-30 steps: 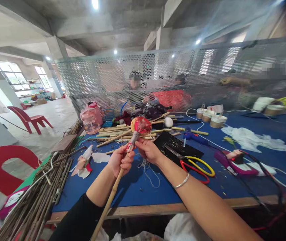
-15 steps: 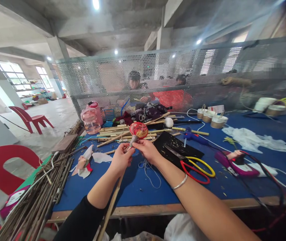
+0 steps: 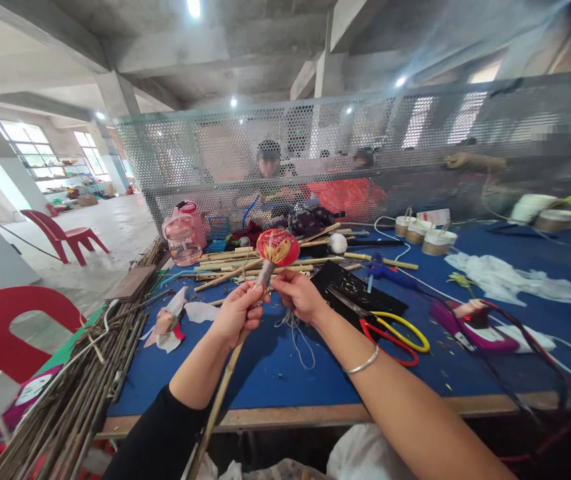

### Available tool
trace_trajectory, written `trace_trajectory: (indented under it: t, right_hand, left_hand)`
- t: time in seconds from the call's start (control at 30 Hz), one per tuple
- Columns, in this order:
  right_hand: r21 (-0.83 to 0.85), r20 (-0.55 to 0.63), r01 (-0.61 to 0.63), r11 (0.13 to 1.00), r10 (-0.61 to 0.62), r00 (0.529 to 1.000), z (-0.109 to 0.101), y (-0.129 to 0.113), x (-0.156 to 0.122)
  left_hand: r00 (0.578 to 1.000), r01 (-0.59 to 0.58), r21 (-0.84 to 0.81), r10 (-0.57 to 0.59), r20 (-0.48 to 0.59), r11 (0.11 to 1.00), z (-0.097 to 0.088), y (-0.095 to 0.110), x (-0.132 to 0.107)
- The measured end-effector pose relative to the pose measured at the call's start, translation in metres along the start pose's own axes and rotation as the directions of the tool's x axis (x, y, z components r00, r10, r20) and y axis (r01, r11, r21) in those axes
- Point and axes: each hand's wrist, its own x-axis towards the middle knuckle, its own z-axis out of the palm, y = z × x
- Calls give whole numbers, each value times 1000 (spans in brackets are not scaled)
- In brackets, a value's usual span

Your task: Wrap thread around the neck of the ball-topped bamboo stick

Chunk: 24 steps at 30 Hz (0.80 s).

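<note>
My left hand (image 3: 243,310) is closed round a long wooden stick (image 3: 223,393), just below its grey-bound neck (image 3: 265,273). A red round head (image 3: 285,250) with yellow strands gathered at its base tops the stick, which slants down toward my lap. Just right of the neck, my right hand (image 3: 298,293) pinches with thumb and forefinger. Grey thread (image 3: 298,337) trails in loose loops beneath that hand; its upper end is hidden by the fingers. Scissors (image 3: 390,330) with red and yellow handles lie right of my right hand, partly on a black cloth (image 3: 338,287).
Behind my hands lie bamboo sticks (image 3: 225,259) and a white ball (image 3: 337,243). A blue glue gun (image 3: 388,272) and white plastic (image 3: 510,277) are to the right. Brown sticks (image 3: 85,373) line the left edge. A perforated metal screen (image 3: 205,153) stands behind, with people beyond it.
The red head has tipped to show its yellow strands and bound neck. My left hand has shifted slightly down the stick, and my right fingers have come off the neck to its right side.
</note>
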Motion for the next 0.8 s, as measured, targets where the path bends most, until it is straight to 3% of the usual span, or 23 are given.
trace_trajectory:
  t: [0.13,0.23,0.3,0.37,0.43,0.5,0.63,0.8]
  right_hand:
    - [31,105,31,999,-34,994,-3,-3,-2]
    - [49,259,-32,998,18,966,-6,-3,-4]
    - [65,324,-89,994,63,944,-9,-3,-4]
    - [57,313,-115,992,92,945,-11,-3,-4]
    - [8,234,-113,994,108,966,-12,-3,-3]
    - [-46,156,-110,993,116,981,-11,-3,-1]
    - [-111,105,-82,990,93,990,-7,-1,0]
    - [-161,58,-57,985,67,996,-6,0,1]
  left_hand:
    - [987,90,-102,-75,145,991,-3,2,-1]
    - [961,177,-174,-132,245,969,-10,-1,2]
    - [933,255,-165,-198,302,953,-13,-3,4]
    - [901,335,-73,-296,316,940,-14,-5,5]
    - [896,371,25,-364,255,928,-11,-5,5]
    - [921,349,79,-357,155,934,-5,-6,4]
    - [989,133,126,-124,-78,983,2,-13,5]
    - [975,13,196,31,-219,981,-2,-15,9]
